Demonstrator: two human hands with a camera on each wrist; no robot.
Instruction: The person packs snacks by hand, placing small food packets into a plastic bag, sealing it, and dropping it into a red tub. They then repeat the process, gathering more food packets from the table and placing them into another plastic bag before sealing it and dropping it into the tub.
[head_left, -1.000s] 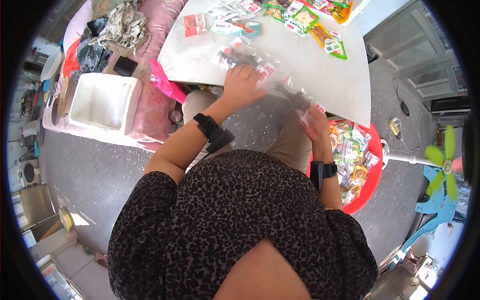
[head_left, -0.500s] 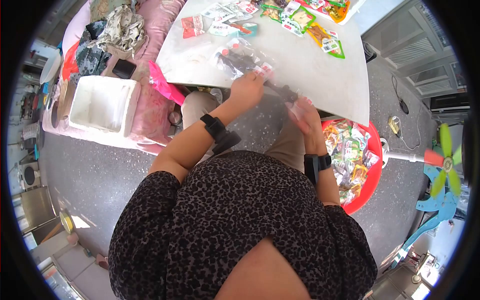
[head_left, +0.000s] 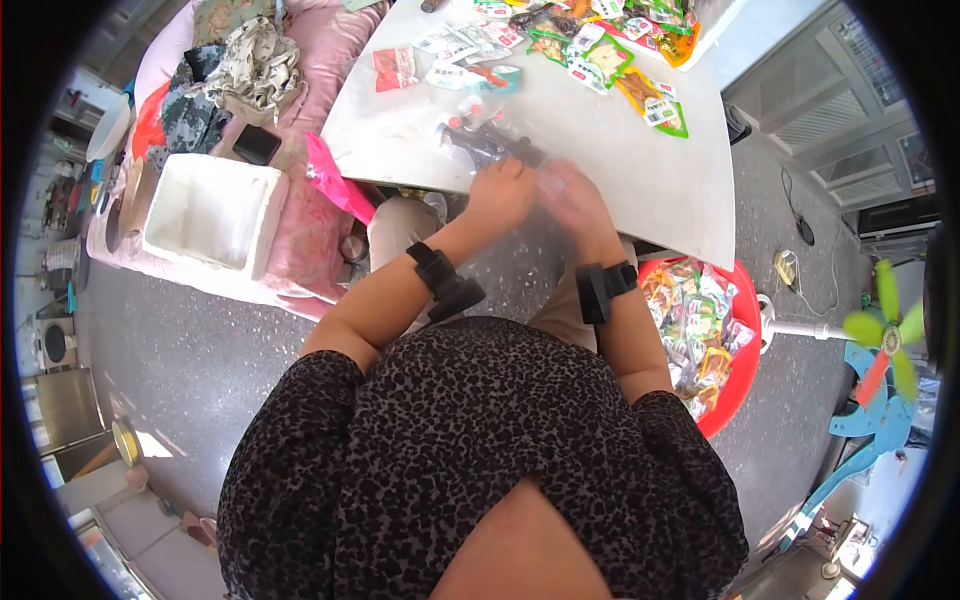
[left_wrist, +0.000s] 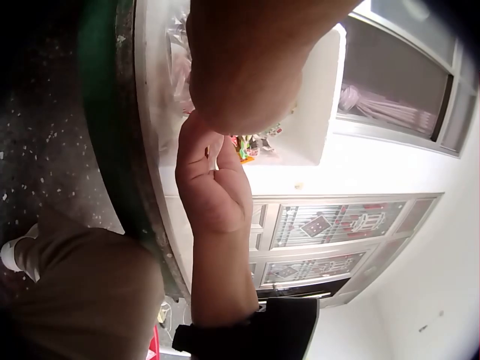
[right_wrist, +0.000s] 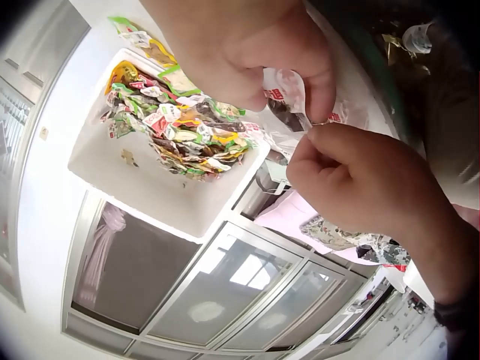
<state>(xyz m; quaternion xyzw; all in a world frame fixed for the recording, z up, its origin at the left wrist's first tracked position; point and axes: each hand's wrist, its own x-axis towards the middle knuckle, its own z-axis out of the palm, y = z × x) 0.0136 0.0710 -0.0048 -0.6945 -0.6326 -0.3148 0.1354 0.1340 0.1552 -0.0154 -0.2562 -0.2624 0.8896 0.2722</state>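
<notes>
At the near edge of the table (head_left: 640, 190), both hands meet over a clear snack packet (right_wrist: 285, 112) with dark contents and a red-and-white label. My right hand (head_left: 580, 208), blurred in the head view, holds it between thumb and fingers in the right wrist view. Thumb and curled finger of my left hand (right_wrist: 360, 176) pinch the packet's edge, close against the right fingertips. The left wrist view shows the right hand (left_wrist: 214, 187) partly behind the left hand (left_wrist: 247, 75), and the packet is hidden there. Just beyond the hands lie more clear packets (head_left: 475, 140) with dark contents.
A red packet (head_left: 395, 68) and several colourful snack packets (head_left: 600, 60) lie farther back on the table. A white foam box (right_wrist: 150, 187) holds a heap of packets. A red tub (head_left: 740, 370) full of packets stands at right, an empty-looking foam box (head_left: 210, 210) at left.
My right hand has moved left and up with the packet, from the table's right front to beside the left hand. My left hand has drawn back slightly from the packets and now pinches.
</notes>
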